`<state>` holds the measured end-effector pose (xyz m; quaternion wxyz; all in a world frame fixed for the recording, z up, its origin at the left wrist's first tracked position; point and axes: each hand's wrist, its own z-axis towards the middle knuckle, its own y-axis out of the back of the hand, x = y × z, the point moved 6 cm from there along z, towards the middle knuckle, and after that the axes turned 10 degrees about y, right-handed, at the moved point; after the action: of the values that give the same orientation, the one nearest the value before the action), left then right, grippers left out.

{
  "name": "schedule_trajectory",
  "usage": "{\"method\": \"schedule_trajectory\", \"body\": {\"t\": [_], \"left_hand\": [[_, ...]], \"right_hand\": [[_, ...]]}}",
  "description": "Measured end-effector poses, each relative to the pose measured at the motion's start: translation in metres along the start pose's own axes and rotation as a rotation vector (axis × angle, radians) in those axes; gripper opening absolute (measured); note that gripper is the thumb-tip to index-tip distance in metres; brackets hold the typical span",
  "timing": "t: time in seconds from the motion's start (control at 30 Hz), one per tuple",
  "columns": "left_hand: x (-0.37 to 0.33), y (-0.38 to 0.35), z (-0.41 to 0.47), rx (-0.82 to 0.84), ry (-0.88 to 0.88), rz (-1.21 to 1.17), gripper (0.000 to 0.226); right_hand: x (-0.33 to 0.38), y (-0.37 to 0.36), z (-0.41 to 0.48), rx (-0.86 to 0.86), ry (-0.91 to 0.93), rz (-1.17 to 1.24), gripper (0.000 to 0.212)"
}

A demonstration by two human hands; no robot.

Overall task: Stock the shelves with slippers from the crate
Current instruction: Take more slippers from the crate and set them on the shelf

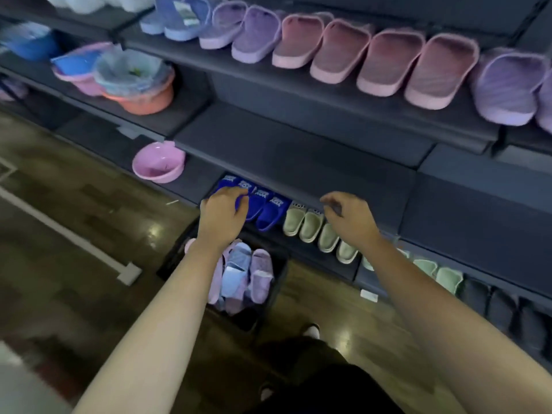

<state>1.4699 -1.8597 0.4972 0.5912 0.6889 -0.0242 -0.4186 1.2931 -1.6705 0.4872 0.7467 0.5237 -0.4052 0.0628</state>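
Observation:
A black crate stands on the floor below the shelves, holding pink, light blue and purple slippers. My left hand hovers above the crate's far edge, in front of the dark blue slippers on the bottom shelf. Its fingers are loosely curled and hold nothing. My right hand hangs over the pale green slippers on the same shelf, fingers loosely curled and empty. The top shelf carries a row of blue, purple and pink slippers. The middle shelf is bare.
Mint green and dark slippers continue to the right on the bottom shelf. Plastic basins sit on the left shelves: a pink one low down and an orange stack above. The floor is wood-patterned with white tape lines.

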Motion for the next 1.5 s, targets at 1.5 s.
{"method": "schedule_trajectory", "body": {"t": [1.5], "left_hand": [[0.522, -0.340, 0.102, 0.885, 0.071, 0.147, 0.036]], "right_hand": [[-0.142, -0.599, -0.004, 0.044, -0.856, 0.125, 0.027]]}}
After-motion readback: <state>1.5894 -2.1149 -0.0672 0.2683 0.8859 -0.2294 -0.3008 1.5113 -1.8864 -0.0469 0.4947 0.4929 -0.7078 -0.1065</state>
